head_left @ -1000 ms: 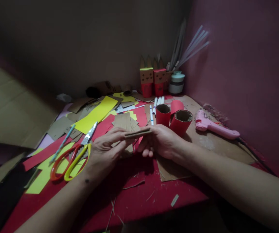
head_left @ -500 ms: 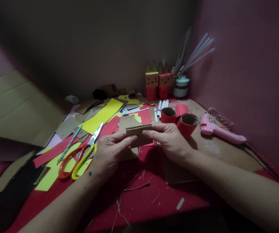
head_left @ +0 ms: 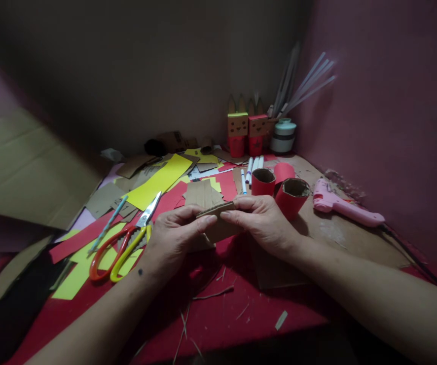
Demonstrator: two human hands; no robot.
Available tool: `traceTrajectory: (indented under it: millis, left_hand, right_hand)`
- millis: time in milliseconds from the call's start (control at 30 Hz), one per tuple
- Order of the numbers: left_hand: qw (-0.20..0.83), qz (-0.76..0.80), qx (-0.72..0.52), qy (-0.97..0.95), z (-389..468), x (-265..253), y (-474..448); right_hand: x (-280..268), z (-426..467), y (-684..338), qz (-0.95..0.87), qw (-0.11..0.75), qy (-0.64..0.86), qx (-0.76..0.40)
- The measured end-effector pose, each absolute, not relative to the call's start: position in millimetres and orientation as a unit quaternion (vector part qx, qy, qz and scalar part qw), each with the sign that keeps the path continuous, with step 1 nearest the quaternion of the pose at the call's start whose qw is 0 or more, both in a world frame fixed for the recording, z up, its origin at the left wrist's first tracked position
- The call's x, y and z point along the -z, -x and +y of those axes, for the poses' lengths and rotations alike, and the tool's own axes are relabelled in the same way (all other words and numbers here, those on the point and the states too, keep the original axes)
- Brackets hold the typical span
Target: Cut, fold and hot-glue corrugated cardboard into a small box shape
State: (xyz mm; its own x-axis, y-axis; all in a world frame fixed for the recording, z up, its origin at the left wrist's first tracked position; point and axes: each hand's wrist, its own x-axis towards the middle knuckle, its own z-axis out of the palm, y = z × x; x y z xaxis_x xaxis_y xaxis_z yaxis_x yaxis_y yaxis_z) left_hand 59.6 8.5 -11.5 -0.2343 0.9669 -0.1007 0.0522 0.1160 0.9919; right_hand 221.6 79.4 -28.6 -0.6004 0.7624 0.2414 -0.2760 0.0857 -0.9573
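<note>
One pair of scissors (head_left: 144, 218) lies on the red surface (head_left: 218, 309) beside your left hand (head_left: 175, 230), its thumb and fingers closed on a cardboard piece (head_left: 222, 232) held above the surface; your right hand (head_left: 266, 223) pinches the other end. Farther right, two open-topped red tubes (head_left: 292, 203) show brown walls, their depths too dark to read. Behind, a lidded jar (head_left: 283, 139) hides its contents, white sticks (head_left: 312, 93) fanning up nearby. A pink glue gun (head_left: 350, 209) lies rightmost.

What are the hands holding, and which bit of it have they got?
A small piece of brown cardboard. The left grip pinches its left side and the right grip its right side, both near the top edge.
</note>
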Motion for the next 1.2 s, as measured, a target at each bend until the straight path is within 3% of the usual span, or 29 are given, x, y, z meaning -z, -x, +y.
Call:
traceTrajectory:
  millis: [133, 233, 467, 533, 900, 1000, 1200]
  left_hand:
    - [0.457, 0.587, -0.512, -0.43, 8.6, 12.0, -56.3]
    - [0.444, 0.562, -0.524, -0.46, 9.6, 12.0, -50.7]
    - [0.424, 0.448, -0.512, -0.598, 9.1, 9.9, -41.5]
    - [0.413, 0.436, -0.509, -0.616, 9.5, 10.8, -40.6]
    - [0.437, 0.399, -0.445, -0.672, 8.3, 7.2, -45.2]
    - [0.507, 0.432, -0.461, -0.586, 10.3, 8.6, -41.3]
    - [0.55, 0.458, -0.471, -0.516, 16.3, 9.0, -38.0]
  right_hand:
    - [31.2, 81.7, -220.6, -0.6, 0.389, 0.185, -0.674]
    - [32.2, 84.3, -219.2, -0.506, 0.346, 0.151, -0.775]
    - [32.7, 83.7, -218.8, -0.426, 0.085, 0.072, -0.898]
    - [35.0, 83.3, -218.9, -0.407, 0.062, 0.056, -0.909]
    - [35.6, 74.6, -220.0, -0.362, 0.083, 0.117, -0.921]
    - [33.6, 76.8, -218.6, -0.368, 0.166, 0.141, -0.904]
    - [35.2, 84.0, -213.7, -0.411, 0.381, 0.181, -0.808]
